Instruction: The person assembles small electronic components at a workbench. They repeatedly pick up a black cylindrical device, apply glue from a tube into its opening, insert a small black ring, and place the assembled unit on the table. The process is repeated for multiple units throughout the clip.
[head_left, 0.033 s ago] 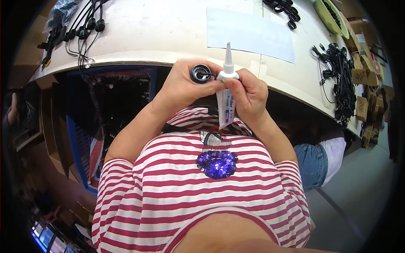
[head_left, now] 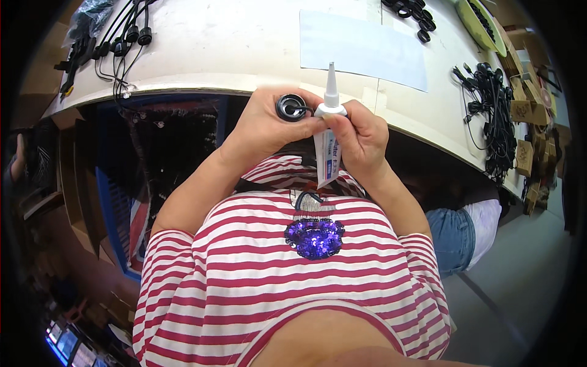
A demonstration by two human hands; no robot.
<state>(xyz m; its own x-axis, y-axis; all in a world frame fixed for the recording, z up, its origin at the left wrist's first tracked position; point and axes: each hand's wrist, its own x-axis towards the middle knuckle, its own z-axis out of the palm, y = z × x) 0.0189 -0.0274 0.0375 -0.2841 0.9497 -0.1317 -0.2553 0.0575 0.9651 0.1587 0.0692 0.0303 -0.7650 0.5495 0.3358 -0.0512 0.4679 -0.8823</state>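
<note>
My left hand (head_left: 263, 125) is closed around a small round black part (head_left: 291, 107) with a silvery ring inside its open end, which faces up. A thin black cable (head_left: 304, 109) comes out of that end toward the right. Beside it, my right hand (head_left: 365, 136) pinches a white squeeze tube (head_left: 328, 156) just below its collar. The tube stands nearly upright, its tapered nozzle (head_left: 331, 85) pointing up. My left thumb reaches to the tube's collar. Both hands are in front of my chest at the table's near edge.
On the pale table (head_left: 214, 43) lie black cables with round ends (head_left: 125, 43) at left, a white sheet (head_left: 361, 46), black rings (head_left: 422, 21) and a heap of black cables (head_left: 489, 110) at right. A green bowl (head_left: 471, 24) stands far right. Below left is a blue crate (head_left: 110, 208).
</note>
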